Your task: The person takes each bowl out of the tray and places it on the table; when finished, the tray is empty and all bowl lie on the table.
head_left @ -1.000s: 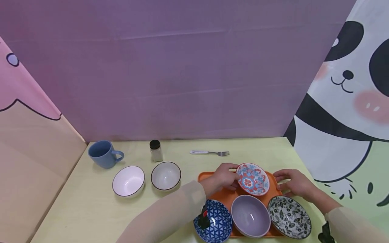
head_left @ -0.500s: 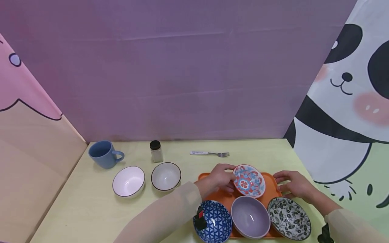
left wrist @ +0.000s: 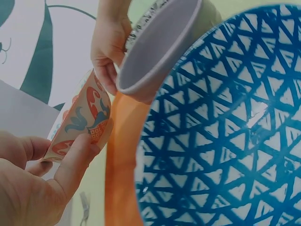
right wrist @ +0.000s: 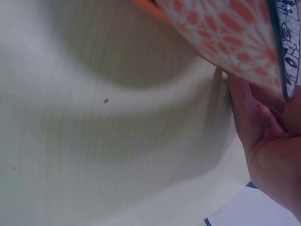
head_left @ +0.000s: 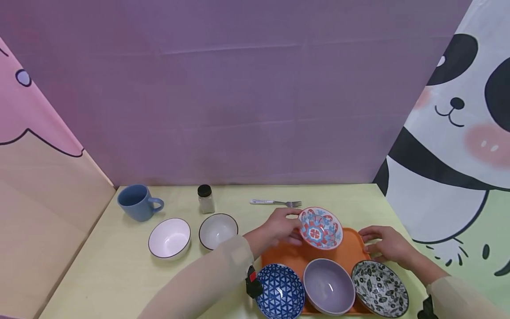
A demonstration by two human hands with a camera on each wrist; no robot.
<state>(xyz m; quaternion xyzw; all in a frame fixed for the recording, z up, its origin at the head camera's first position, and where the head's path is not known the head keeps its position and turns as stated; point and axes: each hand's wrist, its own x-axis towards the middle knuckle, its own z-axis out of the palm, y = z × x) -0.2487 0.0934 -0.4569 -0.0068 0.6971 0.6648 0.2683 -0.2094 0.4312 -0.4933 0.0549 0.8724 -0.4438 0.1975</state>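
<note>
Shifting up and leftward over the last half second, the patterned bowl [head_left: 321, 229] has drawn away from the lavender bowl [head_left: 329, 285], opening a strip of orange tray [head_left: 349, 246] between the two. It now overlaps the tray's far edge in the head view, near the fork [head_left: 279, 203] on the desk, and I judge it to be held up rather than set down, so its placing looks unsettled. The left hand [head_left: 280, 228] pinches its left rim between thumb and fingers; the right hand [head_left: 388, 243] lies at the tray's right edge, much where it was, though whether it grips cannot be told. The bowl leans with its inside toward the person, white with a coral-red and blue floral design spreading from a central motif, under a thin red rim.
</note>
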